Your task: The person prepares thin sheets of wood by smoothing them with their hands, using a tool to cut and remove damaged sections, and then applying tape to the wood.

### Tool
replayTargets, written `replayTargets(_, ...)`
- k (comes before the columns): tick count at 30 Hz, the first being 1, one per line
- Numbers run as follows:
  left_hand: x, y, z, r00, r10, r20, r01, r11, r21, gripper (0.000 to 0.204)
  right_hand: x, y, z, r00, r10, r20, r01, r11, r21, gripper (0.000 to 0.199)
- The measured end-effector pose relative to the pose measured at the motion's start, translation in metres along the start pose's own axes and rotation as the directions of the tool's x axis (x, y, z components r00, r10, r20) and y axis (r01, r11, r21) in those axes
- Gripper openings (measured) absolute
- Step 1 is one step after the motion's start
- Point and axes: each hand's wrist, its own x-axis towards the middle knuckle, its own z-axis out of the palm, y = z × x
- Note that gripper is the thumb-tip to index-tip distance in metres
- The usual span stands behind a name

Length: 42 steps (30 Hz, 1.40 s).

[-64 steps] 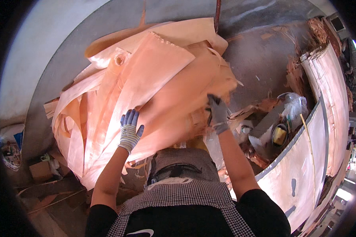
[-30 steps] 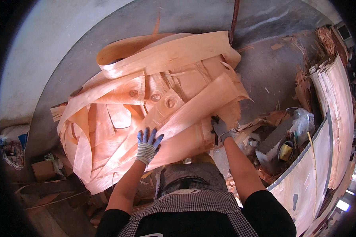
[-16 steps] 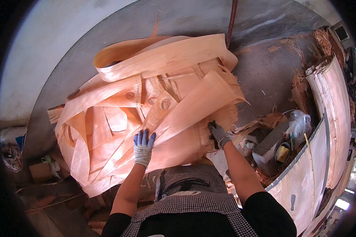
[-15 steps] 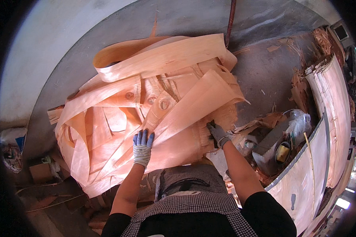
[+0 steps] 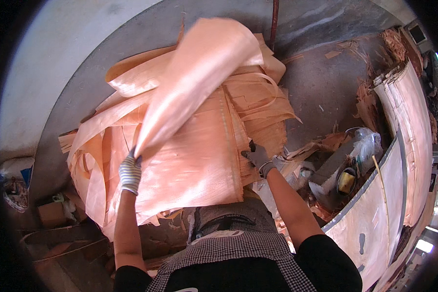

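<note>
A pile of thin, pale orange-brown wood veneer sheets (image 5: 194, 151) lies in front of me, with curled strips on top. My left hand (image 5: 130, 174), in a striped glove with blue-grey fingers, is closed on the lower end of a wide veneer strip (image 5: 199, 73). That strip rises from my grip, bowed and slightly blurred, toward the far side of the pile. At the pile's right edge, my right hand (image 5: 259, 158) wears a dark grey glove. Its fingers are apart and touch the ragged veneer edge. Folded veneer (image 5: 136, 78) lies behind the raised strip.
To the right stand a large curved veneer stack (image 5: 409, 121) and a pale panel with a dark edge (image 5: 374, 219). Between them and the pile lie a clear plastic bag (image 5: 367, 146), a yellow object in a dark container (image 5: 346, 182) and scraps. A cardboard box (image 5: 52, 214) sits at left.
My left hand has moved left and closed on a veneer strip, whose far end has swung up and leftward, uncovering a flat sheet. My right hand has shifted slightly left along the edge.
</note>
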Motion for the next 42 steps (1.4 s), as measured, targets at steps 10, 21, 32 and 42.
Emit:
replayTargets(10,0.008,0.018,-0.032,0.994,-0.108,0.012,0.108,0.993,0.043,0.037,-0.021,-0.025,-0.019,0.997,-0.002,-0.08,-0.019,0.966,-0.258,0.035)
replayTargets(21,-0.02,0.026,0.002,0.992,-0.052,0.116,0.036,0.99,0.134,0.04,0.011,-0.028,-0.005,0.983,0.177,0.045,-0.16,0.953,-0.255,0.062)
replayTargets(32,-0.042,0.019,0.062,0.984,0.113,0.136,-0.126,0.988,0.09,0.047,0.004,-0.02,-0.001,0.886,-0.295,-0.358,0.026,0.802,-0.597,0.035)
replayTargets(42,-0.005,0.017,0.001,0.986,-0.165,0.009,0.166,0.986,-0.015,0.036,0.052,-0.081,0.028,0.938,-0.26,-0.229,0.096,0.83,-0.549,0.031)
